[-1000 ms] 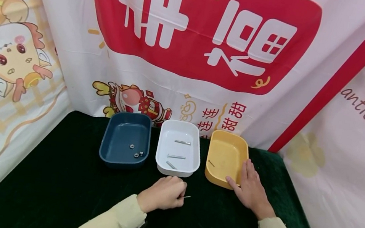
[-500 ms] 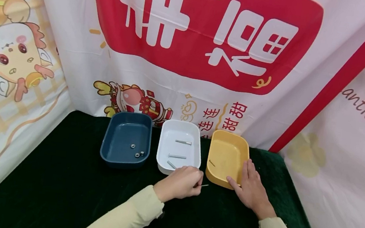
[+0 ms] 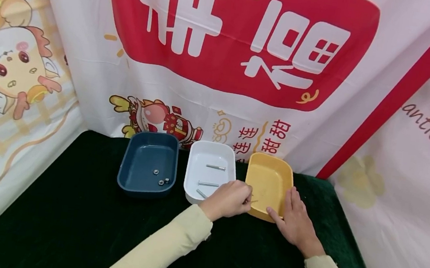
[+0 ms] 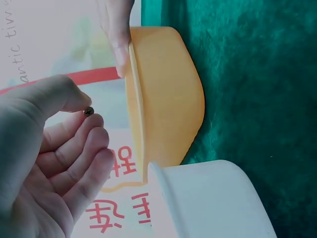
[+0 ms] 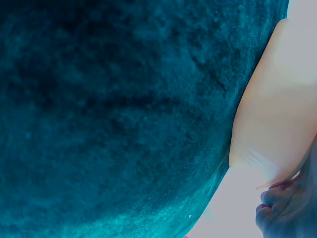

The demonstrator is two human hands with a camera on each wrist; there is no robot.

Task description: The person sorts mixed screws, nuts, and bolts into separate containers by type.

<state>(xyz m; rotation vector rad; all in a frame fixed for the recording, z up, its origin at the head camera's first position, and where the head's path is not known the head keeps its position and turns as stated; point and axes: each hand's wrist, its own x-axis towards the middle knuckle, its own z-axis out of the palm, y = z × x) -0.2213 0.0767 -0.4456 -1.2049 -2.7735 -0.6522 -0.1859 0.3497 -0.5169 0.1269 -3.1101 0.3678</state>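
Desk, green velvet cloth, carries three trays in a row at the back: blue tray w/ a few nuts, white tray w/ bolts, yellow tray at the person's right.

Key relation: left hand is at the yellow tray's near-left rim, straddling the gap betw. white and yellow trays. The nail it pinches sticks out past the fingertips to the right, over the tray's inside. Long axis runs roughly left-right, approx. level, tip pointing into the tray. So the tray floor lies straight right of and just below the hand. A second thin nail may lie on the yellow floor near the tip; too small to tell apart for sure.

Left wrist view: thumb and forefinger closed narrow on the nail head, seen end-on as a small dark dot; other fingers loosely curled beneath. Yellow tray just beyond the fingertips, white tray beside it.

Right hand lies flat, fingers straight, resting against the yellow tray's right wall and near corner, holding nothing. Right wrist view shows only cloth and the tray's side. Left hand is the nearer one to the nail, obv.; right hand only touches the tray.
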